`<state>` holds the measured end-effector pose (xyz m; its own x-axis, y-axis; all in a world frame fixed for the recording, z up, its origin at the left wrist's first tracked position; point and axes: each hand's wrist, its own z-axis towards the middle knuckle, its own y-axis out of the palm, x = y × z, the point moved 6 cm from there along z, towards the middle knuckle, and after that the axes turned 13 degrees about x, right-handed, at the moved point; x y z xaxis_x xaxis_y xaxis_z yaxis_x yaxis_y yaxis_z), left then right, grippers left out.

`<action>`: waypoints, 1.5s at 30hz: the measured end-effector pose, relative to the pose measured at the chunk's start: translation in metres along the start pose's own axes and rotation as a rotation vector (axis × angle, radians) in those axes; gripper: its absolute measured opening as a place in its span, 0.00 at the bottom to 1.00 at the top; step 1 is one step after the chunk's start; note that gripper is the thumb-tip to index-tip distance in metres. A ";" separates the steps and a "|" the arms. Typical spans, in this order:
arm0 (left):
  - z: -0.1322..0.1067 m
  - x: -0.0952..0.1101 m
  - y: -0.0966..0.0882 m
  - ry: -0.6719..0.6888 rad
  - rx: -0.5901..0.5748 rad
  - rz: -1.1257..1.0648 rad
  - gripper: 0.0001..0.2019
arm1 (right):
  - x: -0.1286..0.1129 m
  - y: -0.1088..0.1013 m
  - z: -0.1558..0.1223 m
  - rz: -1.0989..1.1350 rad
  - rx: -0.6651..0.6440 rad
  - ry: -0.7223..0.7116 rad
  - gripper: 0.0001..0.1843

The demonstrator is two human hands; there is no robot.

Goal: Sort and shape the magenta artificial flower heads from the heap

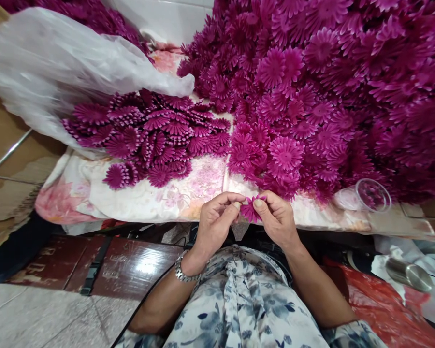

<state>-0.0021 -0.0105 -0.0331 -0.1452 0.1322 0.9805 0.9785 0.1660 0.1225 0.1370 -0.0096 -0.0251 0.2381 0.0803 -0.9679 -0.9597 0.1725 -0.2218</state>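
A small magenta artificial flower (251, 210) is held in front of my body, just over the near edge of the table. My left hand (220, 217) pinches at its left side with thumb and forefinger. On the other side, my right hand (275, 215) grips the petals between thumb and fingers. Both hands are closed, and the fingertips hide part of the flower. Beyond them lies a loose pile of flat petal pieces (163, 133) in stacks. A large heap of opened magenta flowers (286, 152) rises to the right.
A cloudy plastic bag (76, 58) drapes over the left pile. The table has a floral cloth (155, 198). A clear plastic cup (373, 195) lies tipped near the right edge. Cardboard (10, 188) stands at left; a metal cup (408, 273) is at lower right.
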 end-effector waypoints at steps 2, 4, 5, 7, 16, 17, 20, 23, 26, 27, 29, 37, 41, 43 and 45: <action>-0.001 0.015 -0.003 0.152 0.058 0.090 0.08 | -0.002 0.000 0.001 -0.005 0.002 -0.019 0.18; -0.003 0.030 0.000 0.316 0.054 0.199 0.08 | -0.004 0.001 0.003 -0.016 -0.004 -0.032 0.18; -0.004 0.035 0.003 0.366 0.015 0.246 0.07 | -0.005 0.001 0.003 -0.020 -0.012 -0.035 0.18; -0.004 0.035 0.011 0.388 -0.083 0.309 0.04 | -0.005 0.003 0.003 -0.017 -0.034 -0.032 0.18; 0.005 0.006 0.012 0.116 -0.108 0.031 0.06 | 0.008 0.008 -0.001 0.315 -0.153 0.162 0.13; 0.005 0.006 0.012 0.098 -0.098 -0.038 0.06 | 0.009 0.009 -0.002 0.353 -0.147 0.170 0.13; 0.007 0.004 0.008 0.028 -0.014 -0.239 0.07 | 0.016 0.005 -0.004 0.412 -0.046 0.164 0.11; 0.011 0.006 -0.003 -0.004 0.138 -0.393 0.09 | 0.020 -0.006 -0.006 0.378 0.092 0.109 0.11; 0.019 0.018 -0.008 0.052 0.209 -0.371 0.08 | 0.008 -0.024 0.004 0.176 0.191 -0.018 0.08; 0.024 0.026 -0.005 0.098 0.198 -0.310 0.07 | 0.000 -0.031 0.011 0.077 0.222 -0.085 0.07; 0.036 0.045 0.007 0.241 0.167 -0.131 0.04 | -0.022 -0.047 0.030 -0.145 0.315 -0.243 0.07; 0.073 0.094 0.068 0.785 0.115 0.466 0.09 | -0.054 -0.073 0.076 -0.829 0.578 -0.623 0.21; 0.058 0.080 0.036 0.708 0.136 0.394 0.10 | -0.044 -0.070 0.046 -0.755 0.546 -0.733 0.17; 0.049 0.067 0.013 0.591 0.172 0.364 0.10 | -0.046 -0.066 0.031 -0.703 0.524 -0.793 0.15; 0.039 0.055 -0.007 0.503 0.191 0.353 0.09 | -0.051 -0.062 0.019 -0.665 0.519 -0.854 0.16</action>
<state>-0.0228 0.0341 0.0140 0.3125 -0.2561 0.9147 0.9049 0.3732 -0.2047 0.1870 -0.0054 0.0406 0.8747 0.4167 -0.2475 -0.4834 0.7863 -0.3847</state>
